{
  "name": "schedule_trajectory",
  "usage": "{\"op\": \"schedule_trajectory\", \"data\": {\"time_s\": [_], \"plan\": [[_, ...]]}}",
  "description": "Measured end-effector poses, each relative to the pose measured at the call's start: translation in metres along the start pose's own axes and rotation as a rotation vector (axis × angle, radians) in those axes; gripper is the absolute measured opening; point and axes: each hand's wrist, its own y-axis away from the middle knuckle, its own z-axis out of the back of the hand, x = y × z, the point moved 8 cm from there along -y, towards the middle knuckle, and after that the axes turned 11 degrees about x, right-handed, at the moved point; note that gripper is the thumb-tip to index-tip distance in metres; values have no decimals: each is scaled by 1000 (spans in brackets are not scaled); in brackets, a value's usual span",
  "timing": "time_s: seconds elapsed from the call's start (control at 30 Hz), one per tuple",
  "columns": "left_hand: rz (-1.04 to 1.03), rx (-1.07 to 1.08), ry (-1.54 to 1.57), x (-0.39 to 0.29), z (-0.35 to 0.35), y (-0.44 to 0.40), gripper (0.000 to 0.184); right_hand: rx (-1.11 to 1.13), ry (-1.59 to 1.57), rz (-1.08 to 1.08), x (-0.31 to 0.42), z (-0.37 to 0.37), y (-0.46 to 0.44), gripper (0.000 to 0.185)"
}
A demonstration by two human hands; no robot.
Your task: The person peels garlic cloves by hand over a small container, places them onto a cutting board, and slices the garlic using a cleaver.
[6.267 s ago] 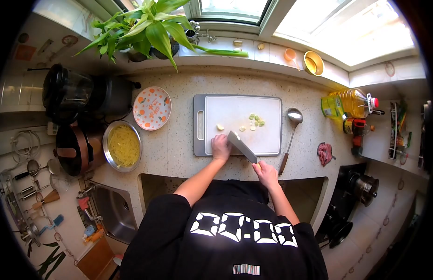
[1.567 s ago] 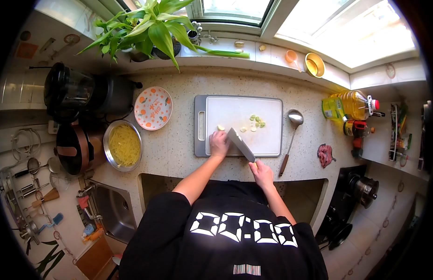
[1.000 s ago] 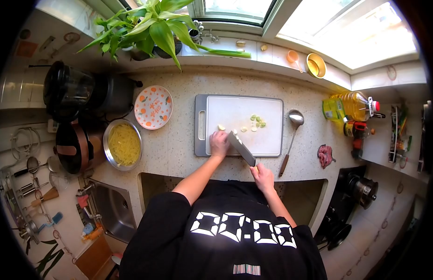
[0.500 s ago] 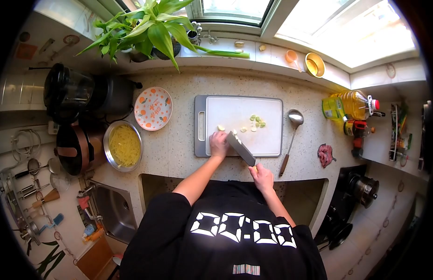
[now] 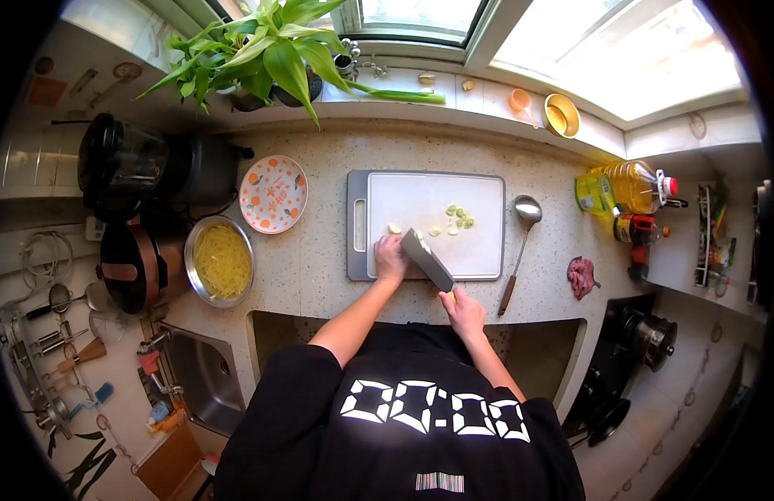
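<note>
Counter with cutting board, knife at near side
Right hand's fingers clamp its handle, best for likely heavy, stiff steel; left hand's curled fingers hide their grip; small, probably slippery slices lie to the right

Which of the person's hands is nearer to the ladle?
Right. The right hand, gripping the cleaver, is just left of the ladle; the left hand is farther left, over the cutting board.

A big green plant is up past the left hand. A pink rag and a yellow oil bottle are right of the right hand.
</note>
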Motion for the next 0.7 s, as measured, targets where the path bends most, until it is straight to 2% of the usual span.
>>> {"op": "schedule_trajectory", "data": {"time_s": [0.4, 0.6, 0.7], "plan": [[4, 26, 0, 7, -6, 1, 9, -22, 4, 4, -1, 2, -8, 53], [-8, -13, 53, -4, 4, -1, 8, -69, -179, -41, -21, 7, -3, 47], [-12, -26, 56, -6, 5, -1, 8, -49, -153, -15, -28, 11, -1, 47]]}}
